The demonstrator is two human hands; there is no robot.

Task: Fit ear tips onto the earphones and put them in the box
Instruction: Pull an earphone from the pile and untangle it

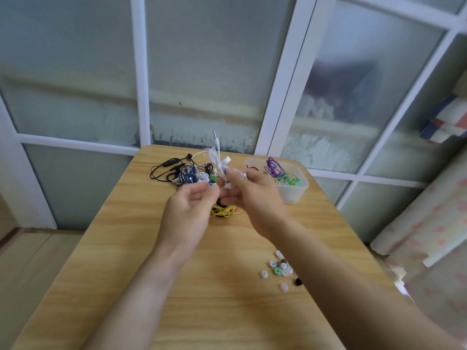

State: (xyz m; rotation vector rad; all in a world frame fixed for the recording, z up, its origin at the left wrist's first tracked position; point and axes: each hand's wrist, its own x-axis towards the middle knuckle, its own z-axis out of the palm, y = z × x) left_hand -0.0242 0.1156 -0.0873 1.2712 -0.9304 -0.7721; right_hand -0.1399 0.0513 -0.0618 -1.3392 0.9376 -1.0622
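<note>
My right hand holds a bundled white earphone above the table, its jack plug pointing up. My left hand is raised beside it, fingertips pinched together close to the bundle; what they pinch is too small to see. A yellow earphone lies on the table under both hands. A tangle of black, blue and white earphones lies at the far side. A clear plastic box at the far right holds purple and green earphones. Several loose ear tips, white, green and black, lie near my right forearm.
The wooden table stands against a white-framed frosted glass partition. A patterned fabric surface lies to the right of the table. The floor drops away at the left edge.
</note>
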